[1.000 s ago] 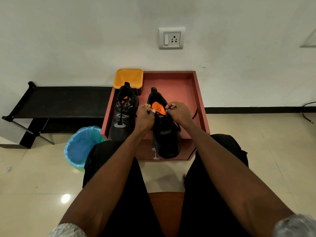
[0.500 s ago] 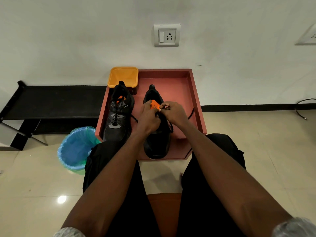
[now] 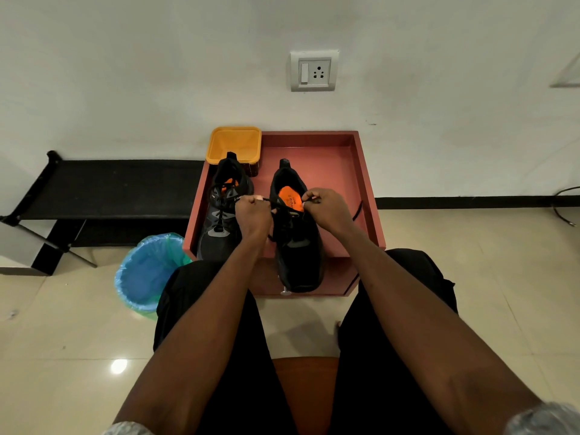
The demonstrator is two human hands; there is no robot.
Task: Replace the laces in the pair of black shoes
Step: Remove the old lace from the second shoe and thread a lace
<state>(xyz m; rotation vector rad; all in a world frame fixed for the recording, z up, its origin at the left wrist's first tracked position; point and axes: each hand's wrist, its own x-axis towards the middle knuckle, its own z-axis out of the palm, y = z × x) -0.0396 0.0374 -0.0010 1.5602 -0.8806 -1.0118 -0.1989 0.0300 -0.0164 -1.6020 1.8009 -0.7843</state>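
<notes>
Two black shoes sit side by side on the red tray table (image 3: 361, 171) in front of your knees, toes pointing toward you. Your left hand (image 3: 252, 213) is curled into a fist, pinching one end of the black lace (image 3: 272, 201) between the two shoes. Your right hand (image 3: 326, 208) is curled too, pinching the other end of that lace over the right side of the right shoe (image 3: 298, 246). Lace runs taut between your fists, crossing the orange insole at the shoe's opening. Right shoe's toe reaches the near edge of the table.

Left shoe (image 3: 219, 221) stands just left of your left hand, already laced, with grey panels on its upper and orange showing inside. A loose black lace (image 3: 357, 211) lies on the tray's right side, near the rim.

Yellow tub (image 3: 233, 142) at the table's far left corner, just behind the left shoe's heel. Blue-lined bin (image 3: 147, 271) on the floor, left of the table. Black rack (image 3: 110, 189) farther left along the wall. White wall socket (image 3: 314, 70) above the table. Your legs are in black, either side of a brown seat edge (image 3: 306, 390).
</notes>
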